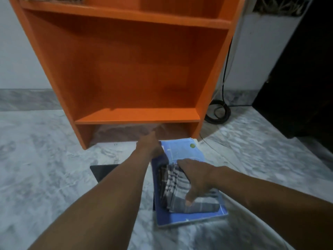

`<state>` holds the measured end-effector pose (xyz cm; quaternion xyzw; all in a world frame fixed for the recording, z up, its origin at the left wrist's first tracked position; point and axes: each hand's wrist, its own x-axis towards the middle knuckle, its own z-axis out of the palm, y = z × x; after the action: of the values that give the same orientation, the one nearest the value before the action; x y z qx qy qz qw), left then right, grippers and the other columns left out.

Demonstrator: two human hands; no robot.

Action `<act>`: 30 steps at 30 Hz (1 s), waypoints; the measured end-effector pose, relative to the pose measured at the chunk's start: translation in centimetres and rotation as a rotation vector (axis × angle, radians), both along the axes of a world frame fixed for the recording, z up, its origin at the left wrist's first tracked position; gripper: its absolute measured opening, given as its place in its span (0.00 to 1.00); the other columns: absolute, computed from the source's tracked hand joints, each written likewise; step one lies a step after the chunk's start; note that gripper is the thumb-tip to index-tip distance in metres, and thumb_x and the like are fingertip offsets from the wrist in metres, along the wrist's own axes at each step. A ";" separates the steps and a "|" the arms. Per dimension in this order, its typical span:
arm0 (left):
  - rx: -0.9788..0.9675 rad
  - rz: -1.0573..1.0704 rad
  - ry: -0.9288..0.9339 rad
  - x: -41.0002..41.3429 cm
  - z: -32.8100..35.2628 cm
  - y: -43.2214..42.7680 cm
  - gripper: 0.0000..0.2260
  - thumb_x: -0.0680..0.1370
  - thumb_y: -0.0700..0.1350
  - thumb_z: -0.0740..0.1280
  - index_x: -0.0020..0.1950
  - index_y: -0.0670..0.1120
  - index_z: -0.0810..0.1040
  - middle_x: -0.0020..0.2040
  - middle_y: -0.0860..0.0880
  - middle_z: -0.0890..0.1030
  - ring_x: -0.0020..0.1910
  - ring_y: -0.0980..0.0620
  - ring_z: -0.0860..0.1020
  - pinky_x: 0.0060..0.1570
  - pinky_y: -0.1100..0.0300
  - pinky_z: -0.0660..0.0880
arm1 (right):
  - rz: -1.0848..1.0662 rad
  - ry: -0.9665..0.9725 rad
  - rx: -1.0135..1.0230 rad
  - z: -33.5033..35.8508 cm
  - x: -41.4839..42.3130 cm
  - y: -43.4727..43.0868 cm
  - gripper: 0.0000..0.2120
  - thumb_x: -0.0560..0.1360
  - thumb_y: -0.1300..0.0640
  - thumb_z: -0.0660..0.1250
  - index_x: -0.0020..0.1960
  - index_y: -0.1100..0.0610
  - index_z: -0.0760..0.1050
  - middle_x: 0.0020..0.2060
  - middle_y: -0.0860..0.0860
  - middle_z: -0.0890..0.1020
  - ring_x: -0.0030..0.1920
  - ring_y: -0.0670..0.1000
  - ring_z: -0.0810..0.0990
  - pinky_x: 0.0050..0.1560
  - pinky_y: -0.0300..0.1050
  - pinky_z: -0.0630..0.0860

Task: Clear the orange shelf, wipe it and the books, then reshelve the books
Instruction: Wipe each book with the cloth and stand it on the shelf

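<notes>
The orange shelf [137,115] stands on the floor ahead, its big middle compartment bare. On the floor in front of it lies a blue book [183,152] on top of a stack. A folded grey checked cloth [180,188] rests on the blue cover. My right hand [196,175] presses down on the cloth, thumb at its near edge. My left hand [150,146] reaches past the book's far left corner toward the gap under the shelf; it is blurred and its fingers are hard to make out.
A black flat object [102,171] lies on the marble floor left of the book stack. A coiled black cable [218,112] sits right of the shelf by the wall. A dark cabinet [297,78] stands at the right.
</notes>
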<state>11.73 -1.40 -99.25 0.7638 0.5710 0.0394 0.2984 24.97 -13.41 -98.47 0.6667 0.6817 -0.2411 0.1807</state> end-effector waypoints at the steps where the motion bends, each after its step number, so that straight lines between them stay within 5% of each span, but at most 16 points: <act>1: -0.018 0.008 -0.034 0.3 -0.5 0.0 0.25 0.74 0.47 0.72 0.68 0.45 0.70 0.62 0.43 0.78 0.59 0.40 0.77 0.51 0.51 0.79 | -0.003 -0.005 0.044 -0.3 0.2 0.3 0.48 0.58 0.40 0.82 0.69 0.55 0.62 0.66 0.53 0.69 0.63 0.55 0.70 0.62 0.53 0.71; 7: -0.111 0.060 -0.044 1.6 -3.1 0.4 0.34 0.71 0.50 0.76 0.73 0.46 0.65 0.68 0.42 0.74 0.66 0.40 0.72 0.63 0.52 0.72 | -0.050 0.100 -0.083 -1.1 0.9 1.6 0.39 0.58 0.43 0.82 0.62 0.54 0.72 0.59 0.51 0.78 0.57 0.55 0.77 0.60 0.52 0.75; 11: -0.252 0.243 -0.120 2.3 -2.7 1.3 0.49 0.65 0.48 0.81 0.76 0.36 0.56 0.67 0.37 0.73 0.64 0.39 0.74 0.62 0.48 0.74 | -0.033 0.113 -0.111 -1.4 0.9 1.8 0.40 0.59 0.43 0.82 0.65 0.54 0.72 0.61 0.51 0.77 0.59 0.55 0.76 0.61 0.52 0.74; 13: -0.313 0.297 -0.225 2.2 -2.9 1.8 0.43 0.60 0.46 0.84 0.68 0.33 0.69 0.58 0.38 0.79 0.56 0.40 0.79 0.53 0.49 0.79 | -0.039 0.100 -0.099 -1.3 1.0 1.4 0.41 0.59 0.43 0.82 0.66 0.53 0.70 0.63 0.51 0.76 0.61 0.56 0.75 0.62 0.52 0.74; 15: -0.415 0.320 -0.414 2.0 -2.8 1.2 0.19 0.66 0.40 0.80 0.51 0.35 0.79 0.46 0.40 0.81 0.42 0.42 0.80 0.37 0.57 0.79 | -0.053 0.074 -0.067 -1.0 0.9 0.5 0.42 0.61 0.42 0.81 0.68 0.53 0.67 0.64 0.52 0.75 0.62 0.56 0.75 0.62 0.52 0.73; 17: -0.519 0.335 -0.588 2.0 -2.2 -0.2 0.05 0.72 0.34 0.73 0.43 0.35 0.79 0.47 0.38 0.81 0.42 0.41 0.80 0.38 0.56 0.79 | -0.082 0.065 -0.002 -0.8 0.8 -0.7 0.42 0.62 0.41 0.80 0.69 0.52 0.65 0.65 0.52 0.74 0.62 0.56 0.75 0.60 0.51 0.74; 21: -0.610 0.313 -0.859 2.6 -0.6 -1.3 0.11 0.76 0.32 0.67 0.58 0.30 0.77 0.64 0.39 0.77 0.63 0.40 0.77 0.66 0.47 0.71 | -0.122 0.048 0.137 -0.4 0.1 -3.0 0.36 0.66 0.42 0.77 0.69 0.50 0.67 0.62 0.54 0.77 0.60 0.58 0.77 0.54 0.49 0.74; 26: -0.613 0.220 -0.919 2.2 1.6 -1.7 0.10 0.80 0.41 0.65 0.59 0.39 0.78 0.63 0.41 0.79 0.63 0.40 0.76 0.68 0.41 0.68 | -0.046 0.067 0.222 2.3 -0.8 -5.8 0.20 0.71 0.49 0.70 0.62 0.48 0.75 0.56 0.56 0.79 0.57 0.60 0.77 0.53 0.48 0.74; 30: -0.598 0.202 -1.037 1.6 4.2 -1.6 0.08 0.81 0.43 0.64 0.56 0.40 0.78 0.66 0.48 0.74 0.70 0.45 0.70 0.69 0.50 0.66 | -0.094 0.109 0.436 7.1 0.9 -5.5 0.07 0.67 0.50 0.69 0.45 0.45 0.76 0.39 0.49 0.82 0.44 0.54 0.81 0.43 0.43 0.76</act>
<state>13.35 -3.02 -95.00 0.4700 0.4072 0.2724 0.7342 25.90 -18.93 -91.34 0.7068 0.6948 -0.1319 -0.0162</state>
